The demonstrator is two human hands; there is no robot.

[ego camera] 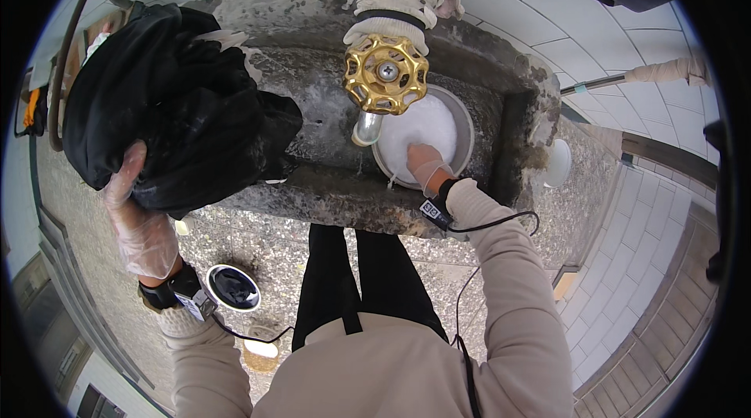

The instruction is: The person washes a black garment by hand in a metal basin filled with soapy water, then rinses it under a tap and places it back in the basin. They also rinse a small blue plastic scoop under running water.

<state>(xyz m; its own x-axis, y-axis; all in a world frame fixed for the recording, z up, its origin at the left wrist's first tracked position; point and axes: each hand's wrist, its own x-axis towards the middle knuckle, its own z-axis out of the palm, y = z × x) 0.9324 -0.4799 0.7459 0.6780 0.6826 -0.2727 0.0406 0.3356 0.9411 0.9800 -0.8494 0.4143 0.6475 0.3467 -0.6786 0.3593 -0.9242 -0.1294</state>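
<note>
A large bundle of black cloth [176,107] hangs over the left end of the stone sink [328,210]. My left hand [126,180], in a clear plastic glove, grips its near left side, thumb on top and the other fingers hidden. Inside the sink, at the right, stands a round metal basin [465,130] filled with white suds [431,116]. My right hand [427,164], also gloved, reaches over the basin's near rim with its fingers down in the suds. What those fingers do there is hidden.
A tap with a brass handwheel [386,73] and cloth-wrapped pipe [405,1] juts over the sink beside the basin. On the floor are a bowl with dark contents [233,288] and a white round object [557,163]. A bent metal bar [61,66] rises at the left.
</note>
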